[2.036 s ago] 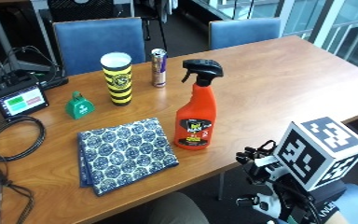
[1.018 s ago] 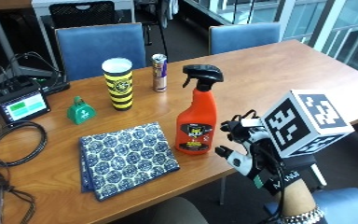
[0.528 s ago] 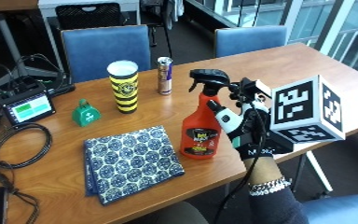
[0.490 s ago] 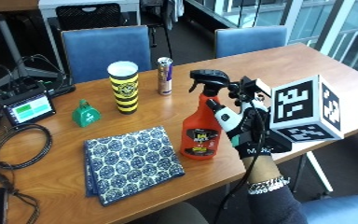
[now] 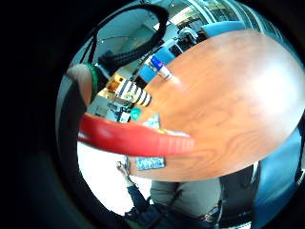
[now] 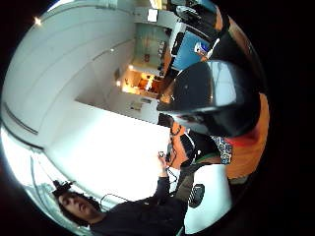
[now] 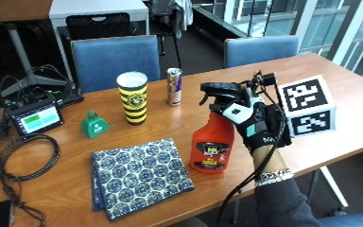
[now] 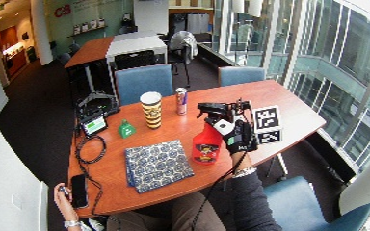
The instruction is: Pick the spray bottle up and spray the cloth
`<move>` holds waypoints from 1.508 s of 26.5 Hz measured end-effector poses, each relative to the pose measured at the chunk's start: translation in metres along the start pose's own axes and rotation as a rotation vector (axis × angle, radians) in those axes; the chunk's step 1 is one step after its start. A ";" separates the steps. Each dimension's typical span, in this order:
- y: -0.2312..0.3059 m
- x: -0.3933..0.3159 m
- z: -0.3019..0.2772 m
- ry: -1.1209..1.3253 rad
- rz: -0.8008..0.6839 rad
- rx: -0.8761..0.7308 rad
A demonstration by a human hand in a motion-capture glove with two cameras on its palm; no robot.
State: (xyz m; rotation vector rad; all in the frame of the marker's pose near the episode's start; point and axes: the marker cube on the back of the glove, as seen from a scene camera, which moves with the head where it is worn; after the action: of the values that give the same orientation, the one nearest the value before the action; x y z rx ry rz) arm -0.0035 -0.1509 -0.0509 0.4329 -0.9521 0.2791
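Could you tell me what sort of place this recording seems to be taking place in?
Probably an office meeting area: a long wooden table with blue upholstered chairs pulled up to it, more desks behind, and floor-to-ceiling windows along one side.

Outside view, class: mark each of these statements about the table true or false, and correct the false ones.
1. The gloved right hand is at the neck of the spray bottle. True.
2. The spray bottle lies on its side. False: it stands upright on the table.
3. The cloth lies folded flat beside the bottle. True.
4. The green bell sits on top of the cloth. False: it stands on the bare table, apart from the cloth.
5. The striped cup is lying on its side. False: it stands upright beside the can.
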 end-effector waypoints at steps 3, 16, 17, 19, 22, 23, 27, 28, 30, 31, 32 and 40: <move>-0.005 0.003 0.002 -0.061 0.010 -0.071; -0.024 0.024 0.016 -0.332 0.070 -0.410; -0.024 0.024 0.017 -0.321 0.062 -0.426; -0.025 0.023 0.019 -0.301 0.041 -0.453; -0.026 0.021 0.020 -0.283 0.007 -0.477; -0.027 0.021 0.021 -0.282 -0.005 -0.480; -0.027 0.019 0.026 -0.302 -0.050 -0.459; -0.027 0.018 0.027 -0.308 -0.062 -0.447; -0.029 0.017 0.027 -0.312 -0.082 -0.425; -0.031 0.015 0.028 -0.310 -0.093 -0.417; -0.033 0.014 0.029 -0.307 -0.104 -0.410; -0.039 -0.004 0.029 -0.263 -0.149 -0.285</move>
State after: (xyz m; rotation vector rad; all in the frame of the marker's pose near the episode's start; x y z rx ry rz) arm -0.0107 -0.1989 -0.0484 0.2798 -1.1907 -0.0521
